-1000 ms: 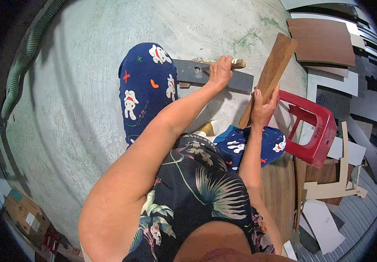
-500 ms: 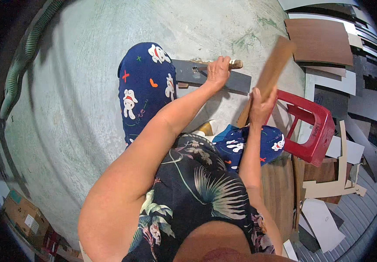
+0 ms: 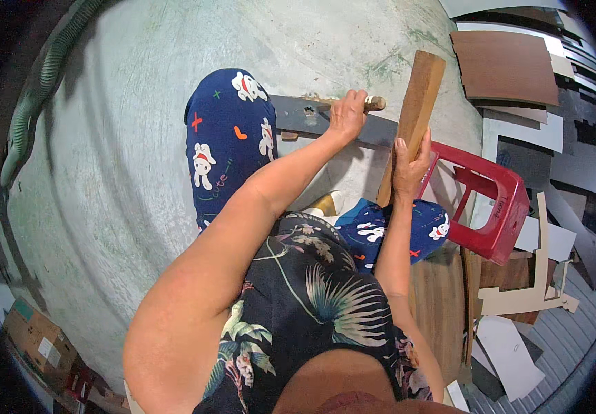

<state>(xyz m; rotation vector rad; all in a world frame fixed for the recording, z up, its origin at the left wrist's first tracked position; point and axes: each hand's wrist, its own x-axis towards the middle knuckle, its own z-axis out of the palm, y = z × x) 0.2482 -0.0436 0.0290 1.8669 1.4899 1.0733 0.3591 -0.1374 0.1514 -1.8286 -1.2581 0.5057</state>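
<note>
My left hand (image 3: 347,115) is closed around a thick brown rod-like handle (image 3: 376,104), whose rounded end sticks out to the right of the fingers. What the handle belongs to is mostly hidden by the hand. Beneath it lies a long dark grey board (image 3: 374,130) with a hole near its far edge. My right hand (image 3: 412,165) grips a long squared piece of wood (image 3: 422,86), thumb on its left side and fingers on its right. The wood slants up and to the right, its upper end beyond the hand and its lower part running down beside my wrist.
A red plastic stool (image 3: 508,214) stands just right of my right hand. Brown, white and grey panel offcuts (image 3: 508,65) pile up along the right side. A ribbed hose (image 3: 46,76) runs along the far left, and a cardboard box (image 3: 39,338) sits at the lower left.
The upper end of the piece of wood has swung left, closer to upright, and my right hand has turned slightly with it. My left hand stays almost in place on the handle.
</note>
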